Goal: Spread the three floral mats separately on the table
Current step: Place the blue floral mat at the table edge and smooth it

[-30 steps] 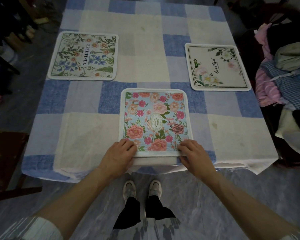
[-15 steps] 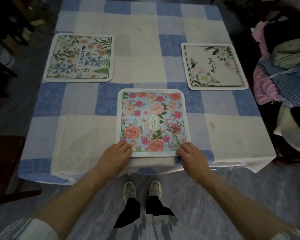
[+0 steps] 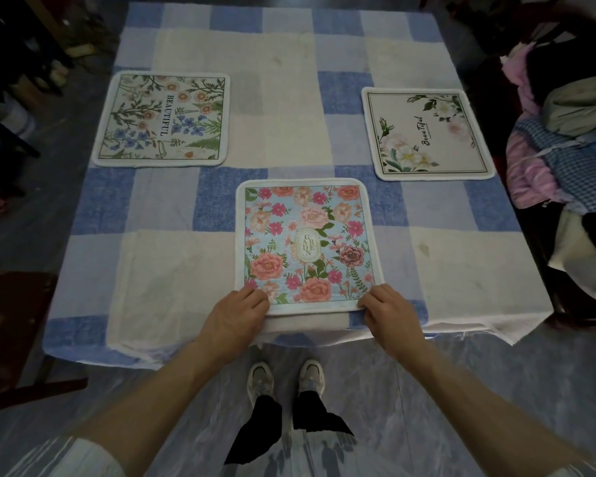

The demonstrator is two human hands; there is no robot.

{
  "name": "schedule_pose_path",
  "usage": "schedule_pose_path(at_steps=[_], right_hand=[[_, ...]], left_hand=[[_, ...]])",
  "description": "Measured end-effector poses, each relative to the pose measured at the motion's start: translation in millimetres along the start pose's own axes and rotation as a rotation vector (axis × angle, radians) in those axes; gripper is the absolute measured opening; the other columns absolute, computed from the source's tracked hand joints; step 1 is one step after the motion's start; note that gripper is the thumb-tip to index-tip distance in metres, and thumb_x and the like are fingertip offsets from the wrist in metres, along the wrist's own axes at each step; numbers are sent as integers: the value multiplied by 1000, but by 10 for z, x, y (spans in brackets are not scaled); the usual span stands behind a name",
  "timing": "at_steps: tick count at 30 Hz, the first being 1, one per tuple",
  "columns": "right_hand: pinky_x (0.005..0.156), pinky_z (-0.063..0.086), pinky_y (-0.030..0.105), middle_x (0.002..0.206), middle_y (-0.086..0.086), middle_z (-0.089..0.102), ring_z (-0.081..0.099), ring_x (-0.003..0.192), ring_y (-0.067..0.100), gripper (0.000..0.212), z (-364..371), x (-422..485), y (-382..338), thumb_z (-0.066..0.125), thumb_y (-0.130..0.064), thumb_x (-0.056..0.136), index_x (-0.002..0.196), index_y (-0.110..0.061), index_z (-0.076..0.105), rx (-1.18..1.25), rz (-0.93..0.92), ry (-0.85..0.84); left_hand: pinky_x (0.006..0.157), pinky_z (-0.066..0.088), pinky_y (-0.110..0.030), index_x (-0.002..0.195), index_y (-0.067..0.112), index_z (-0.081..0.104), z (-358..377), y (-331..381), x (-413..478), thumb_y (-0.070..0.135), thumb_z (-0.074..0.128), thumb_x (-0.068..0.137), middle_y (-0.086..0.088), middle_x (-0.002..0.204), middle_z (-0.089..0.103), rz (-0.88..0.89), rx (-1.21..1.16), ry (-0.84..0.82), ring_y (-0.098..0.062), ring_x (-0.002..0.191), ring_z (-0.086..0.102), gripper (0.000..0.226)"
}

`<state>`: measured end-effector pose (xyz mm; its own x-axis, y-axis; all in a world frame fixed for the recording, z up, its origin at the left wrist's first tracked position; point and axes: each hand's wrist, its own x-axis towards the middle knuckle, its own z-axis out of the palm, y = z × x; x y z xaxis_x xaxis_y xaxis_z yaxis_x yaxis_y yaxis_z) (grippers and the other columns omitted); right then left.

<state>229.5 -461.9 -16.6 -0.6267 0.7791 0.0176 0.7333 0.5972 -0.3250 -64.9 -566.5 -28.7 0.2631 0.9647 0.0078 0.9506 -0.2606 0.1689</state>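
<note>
Three floral mats lie flat and apart on the checked tablecloth point(image 3: 283, 132). A cream mat with blue and orange flowers point(image 3: 162, 118) is at the far left. A cream mat with white and pink blossoms point(image 3: 427, 132) is at the far right. A light blue mat with pink roses point(image 3: 307, 242) sits at the near middle, its front edge close to the table's front edge. My left hand point(image 3: 236, 315) grips its near left corner. My right hand point(image 3: 389, 315) grips its near right corner. Both hands have fingers curled over the mat's white border.
A heap of clothes point(image 3: 565, 139) rests on a chair at the right of the table. Dark furniture and clutter point(image 3: 11, 98) stand at the left. My shoes point(image 3: 286, 376) stand on the floor just below the table's front edge.
The view has shifted slightly. The blue mat and both hands have edged a little toward the table's front edge, the hands still holding its near corners.
</note>
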Motion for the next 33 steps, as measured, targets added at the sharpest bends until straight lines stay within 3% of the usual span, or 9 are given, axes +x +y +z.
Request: schedule_pose_path(at_steps=[9, 13, 19, 25, 33], right_hand=[[59, 57, 37, 83, 6, 66, 62, 75, 25, 19, 66, -23, -57, 83, -5, 71, 80, -10, 67, 20, 35, -13], [70, 59, 40, 92, 7, 68, 62, 86, 26, 14, 42, -10, -36, 79, -8, 77, 85, -10, 68, 41, 19, -39], [86, 55, 40, 107, 7, 68, 61, 102, 26, 17, -19, 24, 82, 77, -21, 82, 96, -12, 71, 20, -41, -86], [89, 55, 43, 107, 8, 68, 61, 103, 27, 17, 1, 47, 71, 79, -16, 81, 95, -10, 72, 77, 35, -74], [98, 49, 39, 120, 8, 63, 54, 114, 26, 30, 28, 66, 45, 78, -21, 81, 108, -12, 68, 92, 116, -104]], left_hand=[[60, 55, -32, 89, 11, 67, -32, -15, 1, 18, 84, 71, -5, 93, 67, -31, -10, -36, -22, 83, 62, 26], [65, 54, -33, 91, 13, 66, -55, -57, -7, 25, 74, 82, -4, 99, 66, -41, -46, -13, -21, 88, 60, 17], [84, 50, -38, 106, 19, 64, -97, -95, 39, 39, 69, 81, -1, 120, 61, -181, -53, -108, -23, 109, 55, 32], [78, 52, -42, 101, 15, 67, -116, -12, 49, 30, 74, 79, -7, 116, 63, -179, -72, -89, -29, 104, 59, 28], [83, 50, -40, 104, 18, 65, -121, -15, 42, 33, 70, 82, -4, 119, 61, -180, -82, -90, -26, 108, 56, 28]])
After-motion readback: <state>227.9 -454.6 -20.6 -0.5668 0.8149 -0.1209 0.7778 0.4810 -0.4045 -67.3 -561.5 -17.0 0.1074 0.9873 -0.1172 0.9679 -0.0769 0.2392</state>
